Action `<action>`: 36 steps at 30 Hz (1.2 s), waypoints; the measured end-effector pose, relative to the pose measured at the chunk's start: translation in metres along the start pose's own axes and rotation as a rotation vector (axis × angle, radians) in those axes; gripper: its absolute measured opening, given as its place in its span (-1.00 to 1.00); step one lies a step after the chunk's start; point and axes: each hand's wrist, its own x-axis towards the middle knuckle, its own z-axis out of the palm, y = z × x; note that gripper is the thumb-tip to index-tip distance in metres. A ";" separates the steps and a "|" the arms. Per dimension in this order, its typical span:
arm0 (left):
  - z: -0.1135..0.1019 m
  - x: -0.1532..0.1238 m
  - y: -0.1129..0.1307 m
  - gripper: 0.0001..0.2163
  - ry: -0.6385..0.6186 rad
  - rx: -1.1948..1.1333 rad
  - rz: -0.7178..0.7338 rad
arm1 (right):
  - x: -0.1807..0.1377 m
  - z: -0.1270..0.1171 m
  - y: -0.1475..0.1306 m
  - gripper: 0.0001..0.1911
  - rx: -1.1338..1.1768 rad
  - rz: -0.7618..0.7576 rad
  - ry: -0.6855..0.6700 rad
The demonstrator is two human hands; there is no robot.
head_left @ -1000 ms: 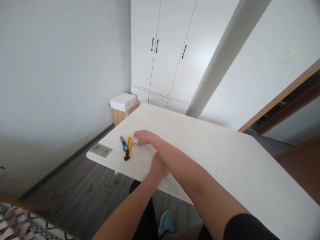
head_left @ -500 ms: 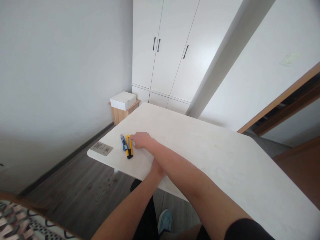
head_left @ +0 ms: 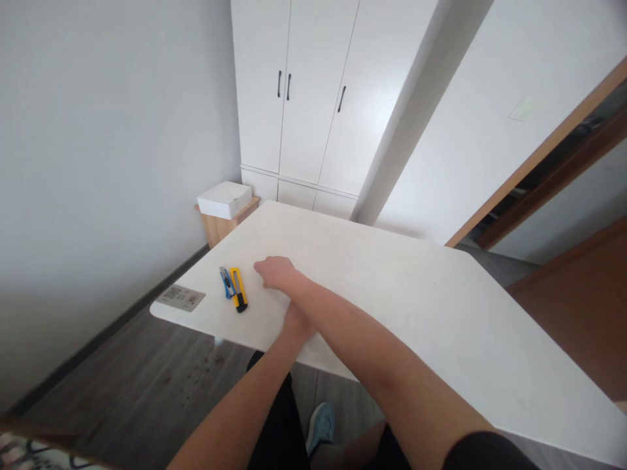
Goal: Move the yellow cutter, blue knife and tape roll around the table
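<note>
My right hand (head_left: 273,271) reaches across the white table (head_left: 416,294), palm down and fingers curled in. Whatever it may hold is hidden. A short way to its left lie two utility knives side by side, a yellow one (head_left: 238,290) and a blue one (head_left: 225,282), both apart from the hand. My left hand (head_left: 296,324) rests at the table's near edge. It is mostly covered by my right forearm, and its fingers do not show.
A grey printed card (head_left: 180,297) lies at the table's left corner. Beyond the table a white box (head_left: 224,198) sits on a small wooden stand (head_left: 218,225) against the wall. White wardrobe doors (head_left: 304,91) stand behind, and dark wood floor lies below.
My right hand touched a small clear object beside the yellow knife, slid against the knife, and has now drawn back to the right. The clear object no longer shows. The view has shifted.
</note>
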 end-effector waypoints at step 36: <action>-0.007 0.005 0.003 -0.66 -0.018 0.447 0.198 | -0.241 0.080 0.141 -0.59 0.030 0.380 -0.129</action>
